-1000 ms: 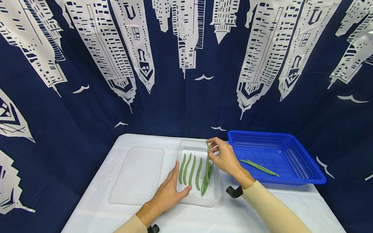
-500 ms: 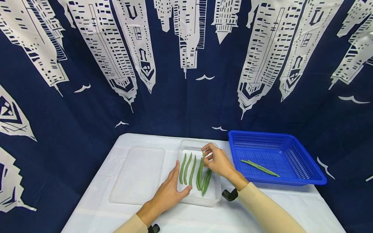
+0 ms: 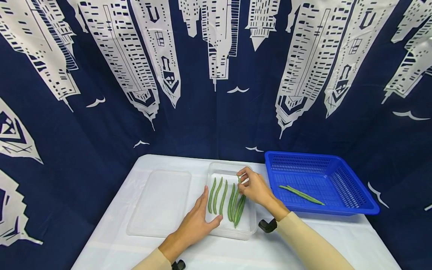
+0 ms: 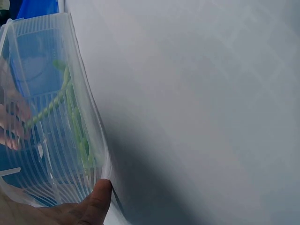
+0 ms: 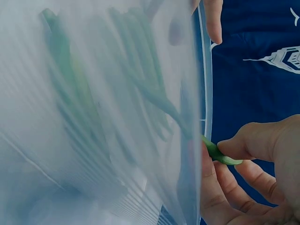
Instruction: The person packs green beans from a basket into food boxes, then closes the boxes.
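A person is working at a clear rectangular plastic container [image 3: 249,225], apparently in the step of laying slender green beans out lengthwise, one beside another. The right hand [image 3: 254,187], at about two o'clock of the container's centre, is pinching the far end of one slender green bean [image 5: 213,151] between thumb and fingertips; that bean is pointing towards six o'clock, its near part lying low between its neighbours. The left hand [image 3: 195,221], at about eight o'clock, is spreading wide with straight fingers, its thumb touching the container's edge. Left of the held bean, four spaced green beans [image 3: 223,198] are lying in a row; to its right, a close-set bunch of green beans [image 3: 239,212] is lying, its exact count being unclear. Two further green beans [image 3: 301,194] are waiting in the blue perforated plastic basket [image 3: 337,209] towards three o'clock, and a flat translucent plastic lid [image 3: 158,204] is resting at nine o'clock. The next move seems to be calling for a slight adjustment of spacing, then a gentle release. Compared with half a second earlier, the right hand is sitting slightly nearer three o'clock, and the held bean is standing more clearly apart from the fourth bean; the left hand is keeping its place.
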Available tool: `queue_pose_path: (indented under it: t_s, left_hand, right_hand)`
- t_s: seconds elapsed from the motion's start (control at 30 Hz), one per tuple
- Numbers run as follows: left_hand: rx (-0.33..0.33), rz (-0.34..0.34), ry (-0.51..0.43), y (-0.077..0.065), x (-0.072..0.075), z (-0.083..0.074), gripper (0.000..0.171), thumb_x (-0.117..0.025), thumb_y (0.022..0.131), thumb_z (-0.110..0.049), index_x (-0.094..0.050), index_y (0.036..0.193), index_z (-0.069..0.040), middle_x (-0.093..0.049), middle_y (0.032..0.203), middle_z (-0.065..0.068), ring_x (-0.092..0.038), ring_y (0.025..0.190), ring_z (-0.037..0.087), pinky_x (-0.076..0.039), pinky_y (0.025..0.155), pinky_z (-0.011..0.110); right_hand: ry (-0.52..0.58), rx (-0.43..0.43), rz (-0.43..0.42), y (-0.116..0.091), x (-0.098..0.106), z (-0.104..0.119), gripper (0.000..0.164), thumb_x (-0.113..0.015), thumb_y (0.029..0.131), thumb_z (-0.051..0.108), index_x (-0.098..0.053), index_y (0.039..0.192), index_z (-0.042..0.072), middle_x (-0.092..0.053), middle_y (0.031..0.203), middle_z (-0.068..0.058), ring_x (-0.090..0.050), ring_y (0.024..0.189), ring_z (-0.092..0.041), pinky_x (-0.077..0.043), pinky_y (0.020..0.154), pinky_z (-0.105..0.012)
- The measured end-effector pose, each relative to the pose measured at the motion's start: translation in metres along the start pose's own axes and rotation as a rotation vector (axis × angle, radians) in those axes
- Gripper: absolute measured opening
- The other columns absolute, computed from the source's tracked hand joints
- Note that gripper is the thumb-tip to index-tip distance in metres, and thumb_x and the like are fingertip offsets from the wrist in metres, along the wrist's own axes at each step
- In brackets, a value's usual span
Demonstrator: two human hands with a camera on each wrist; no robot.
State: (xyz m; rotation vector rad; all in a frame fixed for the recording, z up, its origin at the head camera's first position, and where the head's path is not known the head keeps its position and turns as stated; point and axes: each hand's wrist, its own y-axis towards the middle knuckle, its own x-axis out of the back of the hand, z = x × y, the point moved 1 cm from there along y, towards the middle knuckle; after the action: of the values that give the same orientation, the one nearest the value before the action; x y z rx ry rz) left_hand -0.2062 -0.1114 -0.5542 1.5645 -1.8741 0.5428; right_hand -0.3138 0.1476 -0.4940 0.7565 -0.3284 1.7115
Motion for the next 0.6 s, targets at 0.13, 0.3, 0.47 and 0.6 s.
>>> queue_pose_path:
  t_s: [0.13,0.3,0.47,0.6]
  left_hand:
    - [0.002,0.0,0.001,-0.0004,-0.0001,-0.0005,0.115,-0.078,0.108,-0.058,-0.009,0.19,-0.015,-0.034,0.19,0.023,-0.05,0.167,0.049,-0.051,0.13,0.07]
    - [0.004,0.002,0.0,-0.0008,-0.0001,-0.0007,0.115,-0.078,0.108,-0.058,-0.01,0.189,-0.013,-0.033,0.19,0.023,-0.05,0.167,0.05,-0.051,0.129,0.07]
    - [0.007,0.002,0.0,-0.0011,-0.0002,-0.001,0.115,-0.078,0.108,-0.059,-0.009,0.19,-0.014,-0.033,0.191,0.023,-0.05,0.167,0.05,-0.051,0.129,0.071]
    - [0.009,0.003,-0.004,-0.0012,-0.0003,-0.0016,0.115,-0.077,0.108,-0.059,-0.009,0.19,-0.016,-0.032,0.191,0.022,-0.05,0.167,0.05,-0.05,0.13,0.07]
  right_hand:
    - [-0.012,-0.001,0.01,-0.0013,-0.0005,-0.001,0.032,-0.08,0.098,-0.005,-0.073,0.129,0.001,-0.08,0.11,-0.017,-0.085,0.084,-0.018,-0.069,0.069,-0.03]
    - [-0.05,0.007,0.012,-0.0017,-0.0008,-0.0029,0.032,-0.081,0.097,-0.004,-0.073,0.128,0.001,-0.081,0.109,-0.016,-0.083,0.084,-0.017,-0.068,0.07,-0.031]
    - [-0.105,0.042,-0.003,-0.0029,-0.0013,-0.0012,0.031,-0.082,0.097,-0.005,-0.074,0.127,-0.002,-0.082,0.106,-0.016,-0.083,0.086,-0.019,-0.069,0.073,-0.031]
    - [-0.185,0.106,-0.045,-0.0035,-0.002,0.0002,0.029,-0.082,0.094,-0.006,-0.076,0.121,-0.001,-0.082,0.1,-0.015,-0.082,0.087,-0.022,-0.069,0.075,-0.034]
